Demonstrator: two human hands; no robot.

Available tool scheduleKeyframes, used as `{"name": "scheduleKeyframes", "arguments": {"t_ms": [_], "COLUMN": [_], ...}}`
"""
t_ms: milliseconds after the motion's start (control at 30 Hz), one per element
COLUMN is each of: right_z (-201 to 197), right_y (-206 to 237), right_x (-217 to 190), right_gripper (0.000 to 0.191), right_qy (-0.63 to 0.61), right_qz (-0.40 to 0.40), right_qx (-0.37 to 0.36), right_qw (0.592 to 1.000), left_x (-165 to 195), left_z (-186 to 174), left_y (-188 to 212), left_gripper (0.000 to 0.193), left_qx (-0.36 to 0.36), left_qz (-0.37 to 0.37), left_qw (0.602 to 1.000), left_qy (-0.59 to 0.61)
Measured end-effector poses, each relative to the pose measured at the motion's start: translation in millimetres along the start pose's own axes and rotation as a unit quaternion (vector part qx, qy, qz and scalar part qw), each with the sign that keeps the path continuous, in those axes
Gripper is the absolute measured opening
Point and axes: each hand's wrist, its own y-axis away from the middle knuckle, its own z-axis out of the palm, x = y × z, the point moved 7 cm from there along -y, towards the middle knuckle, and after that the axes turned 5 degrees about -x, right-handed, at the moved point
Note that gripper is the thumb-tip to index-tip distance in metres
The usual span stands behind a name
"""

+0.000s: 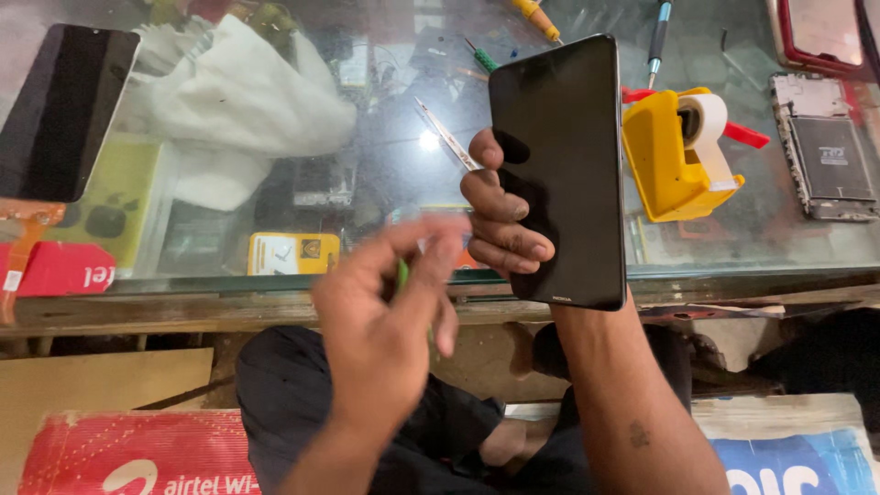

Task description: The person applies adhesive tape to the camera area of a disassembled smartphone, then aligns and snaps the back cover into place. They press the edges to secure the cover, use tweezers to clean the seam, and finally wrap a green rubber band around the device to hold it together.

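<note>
My right hand [502, 213] holds a black smartphone [564, 165] upright above the glass counter [385, 165]. Its dark screen faces me and the fingers wrap around its left edge. My left hand [390, 316] is blurred, just below and left of the phone. Its fingers pinch a small green tool [401, 273], mostly hidden behind the fingers. Metal tweezers [446, 136] lie on the glass just behind my right hand's fingers.
A yellow tape dispenser [674, 156] stands right of the phone. An opened phone frame [825, 151] and a red-cased phone [820, 32] are at the far right. A white cloth [238, 101] and another black phone [64, 110] are on the left. Screwdrivers [536, 18] lie at the back.
</note>
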Motion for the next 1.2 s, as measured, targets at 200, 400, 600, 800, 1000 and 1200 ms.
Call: {"name": "scheduleKeyframes", "arguments": {"t_ms": [200, 400, 600, 800, 1000, 1200], "right_z": [3.1, 26.5, 20.2, 26.7, 7.6, 17.9], "right_y": [-4.0, -18.9, -13.3, -13.2, 2.7, 0.2], "right_x": [7.6, 21.9, 0.8, -2.1, -8.8, -10.2], "right_gripper": [0.061, 0.076, 0.075, 0.037, 0.034, 0.038], "right_qy": [-0.001, -0.031, 0.226, 0.463, 0.424, 0.402], "right_qz": [0.083, 0.105, -0.077, -0.138, -0.161, -0.207], "right_qx": [-0.027, -0.022, 0.33, 0.264, 0.301, 0.263], "right_qw": [0.996, 0.994, 0.913, 0.835, 0.839, 0.852], "left_x": [23.4, 12.8, 43.2, 66.4, 46.2, 45.3], "left_z": [5.3, 12.9, -4.5, -19.2, -12.6, -4.7], "left_y": [-91.6, -111.4, -126.7, -130.0, -91.2, -46.7], "left_gripper": [0.05, 0.026, 0.018, 0.022, 0.028, 0.027], "left_qx": [-0.22, -0.279, -0.234, -0.183, -0.152, -0.095], "left_qz": [-0.038, -0.101, -0.057, -0.005, -0.065, 0.013], "left_qw": [0.974, 0.955, 0.969, 0.954, 0.976, 0.976], "left_qy": [-0.038, 0.025, -0.061, -0.239, -0.141, -0.194]}}
